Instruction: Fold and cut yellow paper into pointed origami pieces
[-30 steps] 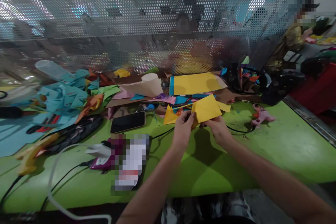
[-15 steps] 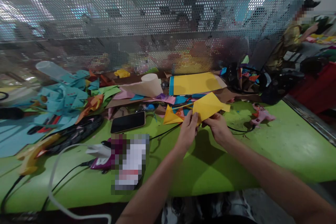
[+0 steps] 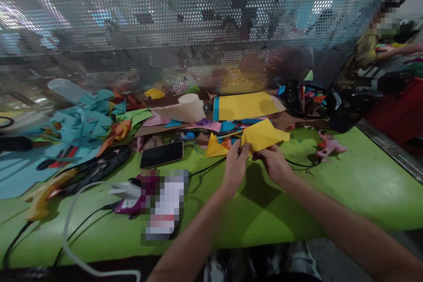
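Observation:
A folded piece of yellow paper point(image 3: 262, 134) is held up over the green table point(image 3: 264, 224) between my two hands. My left hand point(image 3: 236, 165) pinches its lower left corner between thumb and fingers. On the lower right edge, my right hand point(image 3: 273, 161) grips the paper, with some of its fingertips hidden beneath. Just behind my left hand lies a second folded yellow paper piece point(image 3: 216, 146). A black phone point(image 3: 161, 154) rests farther left.
A yellow glue gun point(image 3: 42, 200) and a purple glue gun point(image 3: 128, 205) with cords lie left. Teal paper pieces point(image 3: 79, 119) are heaped behind them. Yellow sheets point(image 3: 246, 105) lie before a perforated metal screen point(image 3: 198, 31). A pink glue gun point(image 3: 330, 146) lies right; a person point(image 3: 366, 48) works beyond.
The yellow paper has tipped slightly lower and flatter in my hands, and my left fingers have shifted a little. At far right, the other person's arm has stretched out.

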`<state>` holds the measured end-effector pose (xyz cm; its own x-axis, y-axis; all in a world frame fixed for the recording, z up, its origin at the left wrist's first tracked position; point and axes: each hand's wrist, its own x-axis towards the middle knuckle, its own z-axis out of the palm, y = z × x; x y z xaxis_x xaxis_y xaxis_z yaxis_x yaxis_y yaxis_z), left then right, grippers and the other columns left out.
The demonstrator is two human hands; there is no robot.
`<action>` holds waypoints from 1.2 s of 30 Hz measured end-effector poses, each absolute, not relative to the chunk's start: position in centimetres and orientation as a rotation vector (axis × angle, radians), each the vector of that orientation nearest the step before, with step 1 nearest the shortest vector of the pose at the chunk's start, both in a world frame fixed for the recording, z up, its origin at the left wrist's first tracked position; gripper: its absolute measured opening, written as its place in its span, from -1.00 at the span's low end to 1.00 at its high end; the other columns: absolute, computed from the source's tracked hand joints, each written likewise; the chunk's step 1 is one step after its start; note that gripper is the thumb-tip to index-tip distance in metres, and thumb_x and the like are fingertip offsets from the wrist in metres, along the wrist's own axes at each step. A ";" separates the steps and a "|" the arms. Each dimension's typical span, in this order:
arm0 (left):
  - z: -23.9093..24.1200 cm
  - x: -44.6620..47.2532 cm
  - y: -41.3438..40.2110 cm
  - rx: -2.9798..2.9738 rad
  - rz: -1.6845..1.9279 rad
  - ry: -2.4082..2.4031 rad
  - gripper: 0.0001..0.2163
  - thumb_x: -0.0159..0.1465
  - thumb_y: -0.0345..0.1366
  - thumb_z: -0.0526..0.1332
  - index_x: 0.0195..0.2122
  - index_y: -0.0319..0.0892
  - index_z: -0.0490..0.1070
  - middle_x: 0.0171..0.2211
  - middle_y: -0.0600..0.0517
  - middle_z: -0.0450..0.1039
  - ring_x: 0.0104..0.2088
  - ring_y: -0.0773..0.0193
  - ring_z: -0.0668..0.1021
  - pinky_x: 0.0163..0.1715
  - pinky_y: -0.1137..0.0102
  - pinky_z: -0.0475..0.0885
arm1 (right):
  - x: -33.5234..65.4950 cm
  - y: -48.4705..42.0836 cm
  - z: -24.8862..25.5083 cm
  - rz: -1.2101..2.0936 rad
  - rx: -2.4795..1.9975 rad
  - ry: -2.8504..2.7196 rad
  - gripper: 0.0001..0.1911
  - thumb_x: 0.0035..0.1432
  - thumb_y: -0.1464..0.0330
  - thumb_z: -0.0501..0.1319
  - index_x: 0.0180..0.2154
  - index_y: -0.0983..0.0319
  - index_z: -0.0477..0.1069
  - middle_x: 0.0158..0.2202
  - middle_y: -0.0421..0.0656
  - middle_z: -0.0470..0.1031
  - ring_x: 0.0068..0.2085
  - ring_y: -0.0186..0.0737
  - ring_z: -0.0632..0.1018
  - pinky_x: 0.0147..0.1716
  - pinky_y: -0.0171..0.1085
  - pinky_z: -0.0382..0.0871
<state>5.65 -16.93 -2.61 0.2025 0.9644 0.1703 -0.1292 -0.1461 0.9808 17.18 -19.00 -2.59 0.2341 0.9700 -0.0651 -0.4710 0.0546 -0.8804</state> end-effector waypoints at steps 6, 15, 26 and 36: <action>-1.9 5.3 -16.7 1.272 1.280 0.926 -0.83 0.30 -0.21 0.17 -0.17 -0.16 0.43 -0.21 0.02 0.48 -0.22 0.29 0.48 -0.19 0.45 0.38 | 17.0 -19.4 -1.5 1.403 -0.833 -0.739 -0.87 -0.18 0.35 0.25 -0.45 0.19 0.51 -0.51 -0.22 0.51 -0.45 -0.26 0.48 -0.36 -0.26 0.39; -1.8 5.6 -17.4 1.203 1.188 0.889 -0.72 0.23 -0.01 0.25 -0.25 -0.13 0.41 -0.34 0.07 0.43 -0.36 0.34 0.45 -0.34 0.49 0.36 | 17.3 -18.9 -3.3 1.293 -0.958 -0.725 -0.65 -0.29 0.26 0.52 -0.39 0.22 0.55 -0.43 -0.19 0.56 -0.48 -0.34 0.39 -0.48 -0.33 0.27; -0.6 3.6 -16.3 1.352 0.941 0.792 -0.67 0.23 0.04 0.21 -0.36 -0.16 0.33 -0.59 0.11 0.40 -0.64 0.41 0.37 -0.65 0.51 0.24 | 18.2 -18.7 -2.5 1.162 -0.964 -0.675 -0.71 -0.22 0.27 0.51 -0.42 0.23 0.52 -0.43 -0.23 0.54 -0.52 -0.40 0.36 -0.51 -0.34 0.25; -1.3 3.8 -15.6 1.298 0.957 0.847 -0.66 0.12 0.01 0.31 -0.36 -0.18 0.33 -0.64 0.15 0.37 -0.67 0.46 0.36 -0.67 0.55 0.21 | 18.1 -18.6 -2.2 1.160 -0.952 -0.664 -0.69 -0.27 0.28 0.51 -0.41 0.24 0.54 -0.49 -0.23 0.50 -0.56 -0.38 0.38 -0.53 -0.31 0.28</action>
<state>3.83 -15.61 -1.26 0.3859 0.9224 0.0172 -0.0956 0.0215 0.9952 18.06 -18.59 -2.20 0.2899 0.9564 -0.0348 -0.4538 0.1053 -0.8849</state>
